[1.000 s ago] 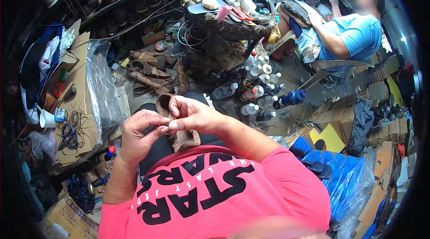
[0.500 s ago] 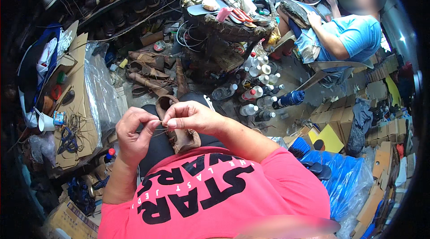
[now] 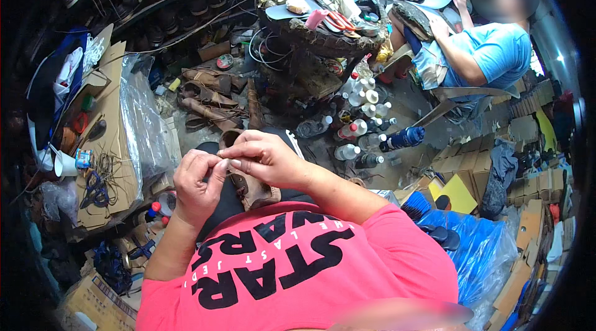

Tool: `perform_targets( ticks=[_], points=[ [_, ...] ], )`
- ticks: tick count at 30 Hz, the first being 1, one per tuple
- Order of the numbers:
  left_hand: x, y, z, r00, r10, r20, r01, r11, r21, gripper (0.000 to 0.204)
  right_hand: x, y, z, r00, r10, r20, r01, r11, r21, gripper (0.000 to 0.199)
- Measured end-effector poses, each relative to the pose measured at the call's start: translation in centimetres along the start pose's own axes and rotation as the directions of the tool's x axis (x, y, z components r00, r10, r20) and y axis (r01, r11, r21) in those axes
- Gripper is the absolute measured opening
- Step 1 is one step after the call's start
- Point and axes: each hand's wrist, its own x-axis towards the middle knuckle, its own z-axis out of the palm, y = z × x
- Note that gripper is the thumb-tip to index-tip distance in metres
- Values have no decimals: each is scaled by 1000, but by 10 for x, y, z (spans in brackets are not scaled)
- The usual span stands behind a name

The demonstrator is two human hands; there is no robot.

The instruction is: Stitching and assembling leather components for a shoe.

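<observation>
A brown leather shoe (image 3: 256,192) lies across my lap, between my dark-trousered thighs, partly hidden beneath my hands. Just above it, my left hand (image 3: 200,183) is closed in a pinch, thumb against forefinger. My right hand (image 3: 264,158) pinches too, its fingertips meeting those of the left. A thin thread runs at the fingertips, hard to see now because the fingers cover most of it. Neither hand grips the shoe itself. Beyond my knees, a heap of brown leather shoe pieces (image 3: 214,98) lies on the floor.
A cluttered round work table (image 3: 323,36) stands ahead, with bottles (image 3: 360,107) beside it. At the right, a seated co-worker in a blue shirt (image 3: 496,52) holds a white sheet. Cardboard with plastic wrap (image 3: 139,120) is on my left; a blue plastic-wrapped bundle (image 3: 475,244) lies right.
My hands have come closer together, the left shifting right and upright, so the thread shows less. The co-worker's white sheet is now raised and bent. The whole view has shifted slightly.
</observation>
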Motion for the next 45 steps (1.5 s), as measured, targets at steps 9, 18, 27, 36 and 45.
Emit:
perform_targets(
  ticks=[9, 18, 27, 36, 45],
  points=[
    [1, -5, -5, 991, -70, 113, 80, 993, -90, 6, -1, -5, 0, 983, -178, -34, 158, 935, -318, 15],
    [-10, -17, 5, 906, -352, 235, 420, 684, -597, 21, -4, 0, 8, 990, 57, -132, -47, 996, 72, 11],
    [-7, -19, 12, 872, -452, 187, 454, 604, -655, 10, -4, -3, 13, 954, 195, -230, -166, 976, 141, 13],
    [6, -8, 16, 975, 202, -95, -200, 979, 31, 12, -9, 6, 12, 816, 561, 142, -441, 444, 780, 16],
    [-1, -10, 10, 959, 284, 28, -282, 958, -41, 14, -22, 17, 8, 723, 560, 404, -579, 174, 796, 16]
  ],
)
